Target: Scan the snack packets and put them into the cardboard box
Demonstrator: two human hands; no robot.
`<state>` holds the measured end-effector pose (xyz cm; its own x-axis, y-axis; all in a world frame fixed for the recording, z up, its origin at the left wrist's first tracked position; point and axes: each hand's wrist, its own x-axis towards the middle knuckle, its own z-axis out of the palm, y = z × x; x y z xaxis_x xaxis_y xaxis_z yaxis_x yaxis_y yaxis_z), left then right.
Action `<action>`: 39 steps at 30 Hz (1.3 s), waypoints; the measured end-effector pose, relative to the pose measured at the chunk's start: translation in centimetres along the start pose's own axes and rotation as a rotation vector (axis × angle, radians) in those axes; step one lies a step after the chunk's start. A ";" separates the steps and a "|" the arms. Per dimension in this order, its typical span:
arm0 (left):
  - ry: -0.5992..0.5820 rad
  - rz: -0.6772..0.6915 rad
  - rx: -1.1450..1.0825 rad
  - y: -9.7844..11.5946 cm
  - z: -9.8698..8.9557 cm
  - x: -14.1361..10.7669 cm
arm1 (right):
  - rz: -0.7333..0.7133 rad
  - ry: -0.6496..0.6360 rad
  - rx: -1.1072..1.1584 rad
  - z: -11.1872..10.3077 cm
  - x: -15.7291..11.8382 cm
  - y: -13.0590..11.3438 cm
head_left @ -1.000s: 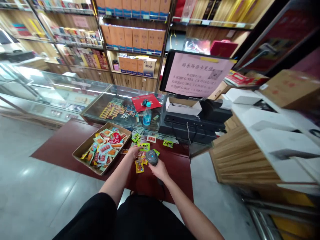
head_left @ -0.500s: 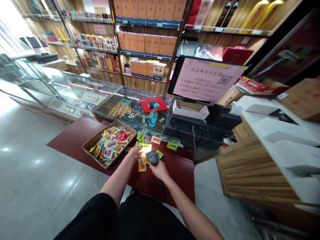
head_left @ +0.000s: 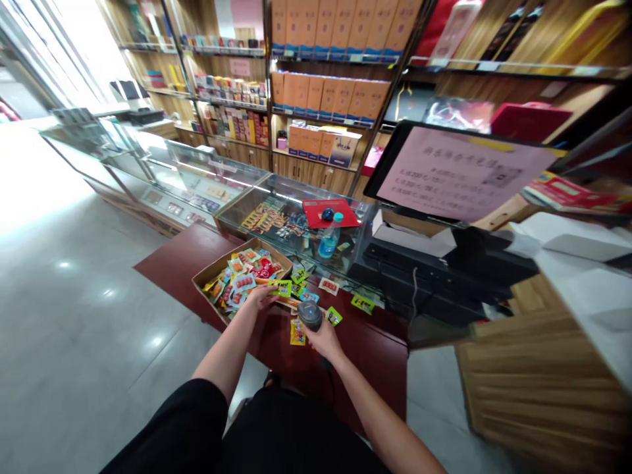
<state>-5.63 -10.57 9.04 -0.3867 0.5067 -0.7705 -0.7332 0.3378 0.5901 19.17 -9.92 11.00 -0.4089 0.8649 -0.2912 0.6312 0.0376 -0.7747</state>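
Note:
My left hand pinches a small yellow-green snack packet by its left end, near the right edge of the cardboard box. Inside that box lies a heap of small wrapped snacks. My right hand is wrapped around the handle of a dark barcode scanner, its head tilted up. Below and left of the scanner, a yellow packet lies on the table. Green packets and a white-and-red packet are spread beyond the scanner.
A dark red table bears the box and packets. Behind it stands a glass display case, with a blue drink bottle and red folder on top. A screen covered by a pink paper sign stands at right.
My left hand has moved left toward the box, carrying the green packet away from the scanner. The bright scanner light on the packet is gone. The camera view has shifted left.

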 end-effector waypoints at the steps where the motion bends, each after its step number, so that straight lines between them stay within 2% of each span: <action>1: 0.015 0.011 -0.020 0.9 -1.0 -0.1 | -0.020 -0.010 -0.010 0.3 0.3 -0.3; 5: 0.102 0.072 -0.110 4.2 -5.4 -0.6 | -0.077 -0.039 -0.036 1.5 1.3 -1.3; 8: 0.169 0.086 -0.174 5.7 -8.1 -1.4 | -0.100 -0.054 -0.044 2.4 1.8 -1.6; 11: 0.174 0.076 -0.207 6.2 -9.2 -2.1 | -0.105 -0.075 -0.037 3.1 2.1 -1.6; 14: 0.167 0.092 -0.197 6.3 -8.7 -2.1 | -0.100 -0.075 -0.024 3.2 2.4 -1.5; 19: 0.118 0.121 -0.170 6.6 -6.2 -0.7 | -0.060 -0.049 0.004 2.2 3.0 -1.0; 23: 0.028 0.146 -0.041 5.5 -2.7 0.9 | 0.002 -0.006 0.035 0.7 3.2 -0.2; 27: -0.092 0.140 0.228 2.0 2.2 2.3 | 0.086 0.059 0.072 -1.0 3.2 1.1; 32: -0.140 0.120 0.533 -3.2 8.0 3.9 | 0.210 0.145 0.117 -3.3 2.9 3.0; 39: -0.214 0.204 0.928 -8.6 13.3 5.2 | 0.328 0.259 0.160 -6.1 1.6 5.3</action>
<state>6.09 -0.30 3.12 -0.2806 0.7272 -0.6264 0.1042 0.6718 0.7333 25.86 -5.31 9.82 -0.0128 0.9159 -0.4012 0.5816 -0.3195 -0.7480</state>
